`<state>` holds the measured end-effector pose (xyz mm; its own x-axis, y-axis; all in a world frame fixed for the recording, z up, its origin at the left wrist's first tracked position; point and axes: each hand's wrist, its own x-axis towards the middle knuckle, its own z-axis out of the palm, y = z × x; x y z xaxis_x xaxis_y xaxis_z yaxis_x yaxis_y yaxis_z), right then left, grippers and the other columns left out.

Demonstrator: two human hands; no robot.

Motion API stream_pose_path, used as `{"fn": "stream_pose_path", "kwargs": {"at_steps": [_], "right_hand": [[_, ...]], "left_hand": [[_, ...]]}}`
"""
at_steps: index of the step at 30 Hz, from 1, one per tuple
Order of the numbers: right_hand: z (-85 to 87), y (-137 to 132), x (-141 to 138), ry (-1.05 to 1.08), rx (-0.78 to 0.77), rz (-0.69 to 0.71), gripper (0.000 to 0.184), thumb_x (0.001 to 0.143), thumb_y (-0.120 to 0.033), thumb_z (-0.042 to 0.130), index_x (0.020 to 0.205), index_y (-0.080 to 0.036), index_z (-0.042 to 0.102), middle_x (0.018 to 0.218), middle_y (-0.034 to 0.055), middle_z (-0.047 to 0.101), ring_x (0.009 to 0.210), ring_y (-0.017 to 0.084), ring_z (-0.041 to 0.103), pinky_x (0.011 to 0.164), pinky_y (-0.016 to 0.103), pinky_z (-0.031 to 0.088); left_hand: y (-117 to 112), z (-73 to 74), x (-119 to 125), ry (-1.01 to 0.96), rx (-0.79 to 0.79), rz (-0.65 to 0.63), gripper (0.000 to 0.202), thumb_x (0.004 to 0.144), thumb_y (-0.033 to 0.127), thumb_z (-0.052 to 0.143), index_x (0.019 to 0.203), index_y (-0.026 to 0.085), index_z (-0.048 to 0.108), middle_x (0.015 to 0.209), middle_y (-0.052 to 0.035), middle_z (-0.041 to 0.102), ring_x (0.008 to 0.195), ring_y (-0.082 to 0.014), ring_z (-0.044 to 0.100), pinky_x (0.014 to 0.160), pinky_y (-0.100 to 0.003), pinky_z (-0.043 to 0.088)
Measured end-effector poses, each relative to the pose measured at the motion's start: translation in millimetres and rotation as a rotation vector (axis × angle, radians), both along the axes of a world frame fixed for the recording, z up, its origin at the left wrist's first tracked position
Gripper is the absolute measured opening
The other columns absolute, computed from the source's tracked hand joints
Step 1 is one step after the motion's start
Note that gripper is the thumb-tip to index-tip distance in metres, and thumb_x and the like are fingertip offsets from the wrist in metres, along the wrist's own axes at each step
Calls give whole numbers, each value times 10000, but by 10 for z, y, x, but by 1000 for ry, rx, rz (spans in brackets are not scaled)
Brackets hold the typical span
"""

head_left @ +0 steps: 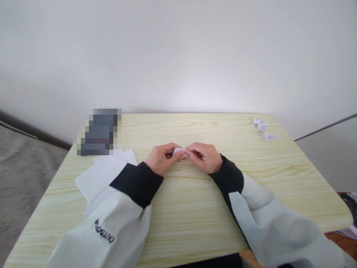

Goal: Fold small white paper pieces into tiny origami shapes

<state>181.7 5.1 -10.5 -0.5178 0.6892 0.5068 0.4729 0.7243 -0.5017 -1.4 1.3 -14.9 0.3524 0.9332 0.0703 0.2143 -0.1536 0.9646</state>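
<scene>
paper (pixel 177 151) pinched from both sides
left hand (pixel 162 159) holds most of it; right hand (pixel 205 157) nips its right end, long axis seemingly running crosswise.

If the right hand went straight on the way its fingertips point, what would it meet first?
The right hand would first meet the small piece of white paper, which it seems to touch, then the left hand; exact depth is unclear.
</scene>
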Motion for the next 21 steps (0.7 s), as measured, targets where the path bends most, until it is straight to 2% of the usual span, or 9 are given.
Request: {"fn": "stream_pose_path", "kwargs": {"at_steps": [4,7,11,14,17,21], "right_hand": [[-4,9,-8,-25,43,15,173,861,-179,449,742,-168,574,630,0,568,546,77,467,555,187,364],[-7,17,-3,-23,5,12,177,874,-195,432,755,-174,562,654,5,579,559,83,477,563,194,372],[-15,22,19,87,-73,-138,181,871,-243,442,743,-171,547,603,-8,541,523,86,459,524,201,370],[-15,18,37,149,-113,-213,190,865,-270,457,740,-166,557,565,-16,523,497,86,444,499,205,360],[-6,15,40,147,-116,-185,196,866,-276,467,744,-159,566,571,-11,533,497,85,449,505,207,365],[0,33,30,107,-41,-144,201,874,-255,466,734,-152,566,624,8,558,537,87,470,534,206,370]], "left_hand": [[-5,22,6,25,-18,-6,296,767,419,589,807,131,644,744,-44,707,692,-154,647,665,-245,516],[-1,30,16,9,-28,13,307,759,429,597,811,128,631,748,-51,706,682,-153,646,673,-256,518],[13,24,24,-73,-67,96,377,714,433,646,916,121,585,787,-72,713,629,-145,643,629,-264,523],[19,35,21,-83,-106,111,359,720,439,641,876,119,602,792,-81,718,619,-140,644,627,-266,529],[16,42,14,-78,-99,105,330,728,428,640,842,118,623,791,-80,721,624,-140,647,629,-265,531],[8,29,12,-89,-85,109,320,737,414,638,833,110,619,752,-79,718,598,-140,647,600,-260,531]]}}
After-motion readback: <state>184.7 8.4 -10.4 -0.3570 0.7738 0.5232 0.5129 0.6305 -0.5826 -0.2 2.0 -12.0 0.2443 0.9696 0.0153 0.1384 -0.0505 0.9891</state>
